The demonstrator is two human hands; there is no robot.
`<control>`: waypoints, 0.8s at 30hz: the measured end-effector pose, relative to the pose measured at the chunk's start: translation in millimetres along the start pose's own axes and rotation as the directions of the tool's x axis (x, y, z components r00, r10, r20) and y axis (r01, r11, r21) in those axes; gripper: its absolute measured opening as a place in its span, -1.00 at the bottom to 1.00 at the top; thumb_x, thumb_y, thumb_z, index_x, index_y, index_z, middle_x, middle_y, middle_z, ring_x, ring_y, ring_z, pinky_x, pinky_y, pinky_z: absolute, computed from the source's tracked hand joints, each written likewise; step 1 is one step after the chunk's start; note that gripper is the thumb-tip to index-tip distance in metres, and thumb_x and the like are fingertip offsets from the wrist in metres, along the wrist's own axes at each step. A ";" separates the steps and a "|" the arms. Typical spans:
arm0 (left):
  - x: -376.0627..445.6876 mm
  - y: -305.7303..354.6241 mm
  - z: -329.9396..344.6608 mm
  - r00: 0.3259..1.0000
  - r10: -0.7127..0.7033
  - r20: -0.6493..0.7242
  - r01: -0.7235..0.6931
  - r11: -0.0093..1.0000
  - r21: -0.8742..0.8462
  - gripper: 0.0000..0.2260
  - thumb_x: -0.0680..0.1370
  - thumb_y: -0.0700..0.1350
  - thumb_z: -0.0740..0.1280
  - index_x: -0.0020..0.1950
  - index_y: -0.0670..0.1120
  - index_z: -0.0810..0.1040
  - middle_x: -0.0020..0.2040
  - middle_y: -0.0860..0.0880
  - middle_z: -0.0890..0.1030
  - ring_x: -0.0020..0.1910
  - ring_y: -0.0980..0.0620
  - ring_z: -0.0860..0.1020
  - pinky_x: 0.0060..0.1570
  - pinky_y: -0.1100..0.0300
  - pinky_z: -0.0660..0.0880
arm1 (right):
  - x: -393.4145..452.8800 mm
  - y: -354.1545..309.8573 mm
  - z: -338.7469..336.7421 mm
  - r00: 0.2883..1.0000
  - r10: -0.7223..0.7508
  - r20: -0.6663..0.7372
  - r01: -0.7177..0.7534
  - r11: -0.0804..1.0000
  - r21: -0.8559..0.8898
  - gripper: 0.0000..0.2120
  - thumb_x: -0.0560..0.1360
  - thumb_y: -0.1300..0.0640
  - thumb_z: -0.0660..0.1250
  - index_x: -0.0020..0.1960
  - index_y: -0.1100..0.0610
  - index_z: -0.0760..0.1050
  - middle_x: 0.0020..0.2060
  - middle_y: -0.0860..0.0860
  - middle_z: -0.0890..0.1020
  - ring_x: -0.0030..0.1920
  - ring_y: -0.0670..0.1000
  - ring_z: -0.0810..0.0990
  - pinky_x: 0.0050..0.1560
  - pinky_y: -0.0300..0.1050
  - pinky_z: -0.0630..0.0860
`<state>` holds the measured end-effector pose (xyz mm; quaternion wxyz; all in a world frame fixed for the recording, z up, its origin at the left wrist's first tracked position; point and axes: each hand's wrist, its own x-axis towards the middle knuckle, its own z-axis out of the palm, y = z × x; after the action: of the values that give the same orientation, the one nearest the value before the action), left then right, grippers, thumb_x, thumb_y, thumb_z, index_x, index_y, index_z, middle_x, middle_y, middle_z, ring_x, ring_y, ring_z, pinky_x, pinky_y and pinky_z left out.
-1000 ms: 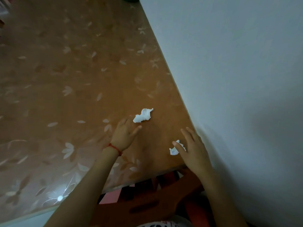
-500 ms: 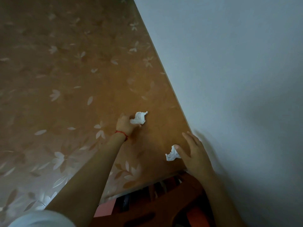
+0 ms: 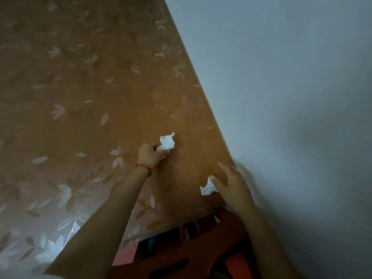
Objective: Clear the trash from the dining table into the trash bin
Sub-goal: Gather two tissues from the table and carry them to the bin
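Two crumpled white tissues lie on the brown floral dining table (image 3: 84, 109). My left hand (image 3: 150, 155), with a red string at its wrist, pinches the farther tissue (image 3: 167, 142) between thumb and curled fingers. The nearer tissue (image 3: 208, 188) sits close to the table's front right corner. My right hand (image 3: 232, 183) hovers flat beside it, fingers straight, thumb touching the tissue's right side. No trash bin is in view.
A pale wall (image 3: 291, 97) runs along the table's right edge. Below the table's front edge stands an orange-brown wooden chair (image 3: 181, 256).
My left hand reached forward and its fingers curled round the farther tissue. My right hand stayed by the nearer tissue. The camera leaned closer over the table.
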<state>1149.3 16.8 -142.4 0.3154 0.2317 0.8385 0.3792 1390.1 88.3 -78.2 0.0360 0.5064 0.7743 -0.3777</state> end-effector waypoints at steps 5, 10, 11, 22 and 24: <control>-24.1 -5.9 -3.0 0.999 -0.007 0.046 0.011 0.995 -0.099 -0.85 0.34 -0.12 0.49 -0.28 -0.17 0.58 -0.40 -0.02 0.51 -0.38 0.08 0.44 -0.36 0.29 0.35 | 9.7 -0.4 4.2 0.994 0.085 0.061 -0.087 0.996 0.031 -0.51 0.45 0.01 0.35 0.33 0.12 0.36 0.29 0.08 0.46 0.27 0.08 0.43 0.24 -0.02 0.40; -51.2 -13.1 -4.1 0.997 -0.040 0.069 0.052 0.983 -0.177 -0.86 0.34 -0.15 0.49 -0.33 -0.01 0.56 -0.37 0.05 0.57 -0.36 0.15 0.51 -0.40 0.43 0.41 | 21.6 -0.7 13.3 0.981 0.164 0.105 -0.164 0.986 -0.008 -0.81 0.42 0.10 0.39 -0.15 0.15 0.41 -0.19 0.09 0.50 -0.15 0.02 0.47 -0.23 -0.22 0.36; -55.5 -15.2 -4.6 0.996 -0.050 0.074 0.063 0.981 -0.185 -0.86 0.34 -0.15 0.49 -0.34 0.00 0.56 -0.37 0.05 0.56 -0.36 0.14 0.50 -0.40 0.43 0.41 | 23.1 -0.1 15.6 0.978 0.179 0.106 -0.178 0.984 -0.014 -0.82 0.42 0.11 0.40 -0.15 0.20 0.46 -0.19 0.12 0.54 -0.16 0.02 0.49 -0.25 -0.23 0.36; -74.4 -33.0 -11.1 0.990 -0.136 0.047 0.144 0.955 -0.258 -0.86 0.35 -0.17 0.48 -0.33 -0.02 0.55 -0.32 0.02 0.58 -0.33 0.13 0.52 -0.36 0.37 0.43 | 36.0 1.8 46.5 0.948 0.318 0.017 -0.316 0.947 -0.064 -0.74 0.40 0.13 0.44 0.02 0.26 0.55 0.03 0.17 0.64 0.03 0.11 0.61 0.02 -0.07 0.55; -75.9 -34.8 -12.2 0.990 -0.137 0.044 0.144 0.955 -0.261 -0.86 0.35 -0.17 0.48 -0.34 -0.03 0.55 -0.34 0.01 0.57 -0.34 0.13 0.51 -0.37 0.38 0.44 | 37.9 3.2 49.7 0.942 0.335 0.022 -0.335 0.942 -0.007 -0.76 0.45 0.10 0.38 0.02 0.25 0.58 0.02 0.16 0.66 0.02 0.10 0.63 -0.02 -0.13 0.52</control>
<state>1188.2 -57.9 -136.5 0.3801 0.1325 0.7909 0.4609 1358.1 86.8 -132.0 0.1096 0.6262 0.6771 -0.3707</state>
